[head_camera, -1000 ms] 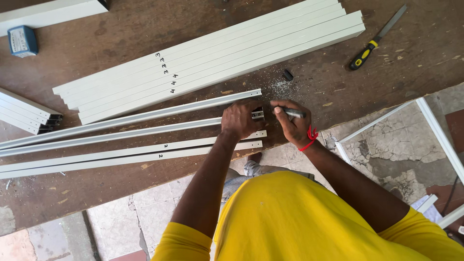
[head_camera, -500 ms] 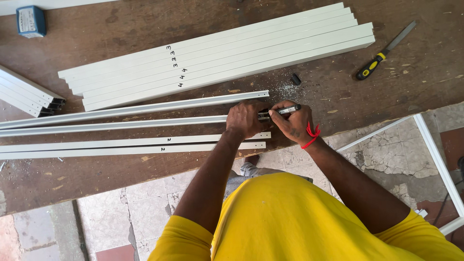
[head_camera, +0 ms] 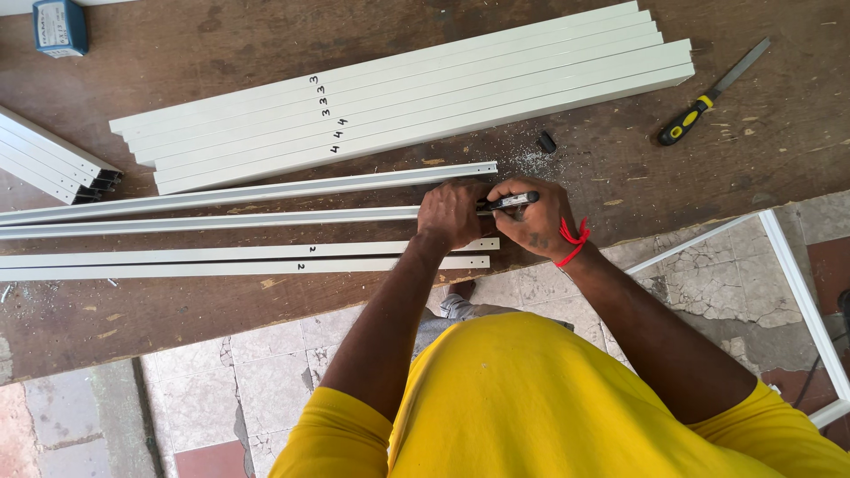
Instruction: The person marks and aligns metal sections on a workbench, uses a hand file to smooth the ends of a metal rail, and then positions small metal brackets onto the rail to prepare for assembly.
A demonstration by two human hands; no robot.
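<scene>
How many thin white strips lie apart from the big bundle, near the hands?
4: top strip above the hands, second strip under the left hand, two lower strips side by side nearest the bench edge.

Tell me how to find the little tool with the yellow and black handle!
Start at the brown wooden table and find the big bundle of long white bars lying across its top. Follow that bundle to its right end, then look just past it: the file lies there alone, slanted. It is the only thing with a yellow-and-black handle and a flat grey blade.
</scene>
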